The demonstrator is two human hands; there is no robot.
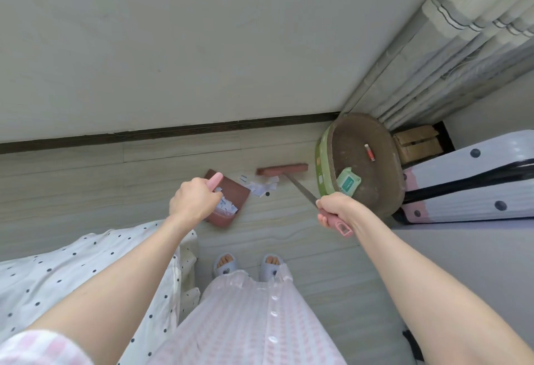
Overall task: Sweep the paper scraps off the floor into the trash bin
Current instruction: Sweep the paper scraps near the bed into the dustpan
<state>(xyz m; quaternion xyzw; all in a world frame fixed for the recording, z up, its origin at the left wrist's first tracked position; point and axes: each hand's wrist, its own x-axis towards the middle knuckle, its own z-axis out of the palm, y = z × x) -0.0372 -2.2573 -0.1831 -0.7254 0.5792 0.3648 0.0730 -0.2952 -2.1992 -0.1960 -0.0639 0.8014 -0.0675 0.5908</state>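
Paper scraps (pixel 261 187) are split in two lots: some already sit in the brown dustpan (pixel 231 204), the rest lie loose on the wood floor (pixel 86 174) between the pan's open edge and the broom head (pixel 282 170). Left hand (pixel 193 200) is clamped round the dustpan's pink handle (pixel 216 181), pan held low at the floor. Broom head is set just beyond the loose pile, near the wall. Right hand (pixel 335 211) is gripped round the broom's pink handle (pixel 338 224), metal shaft running up to the head. A green-sided round tub (pixel 320 162) stands at the right, a green packet and a red tube seen inside; whether it is the trash bin cannot be told. Judged roughly half swept: loose pile still to be pushed in, then the pan emptied.
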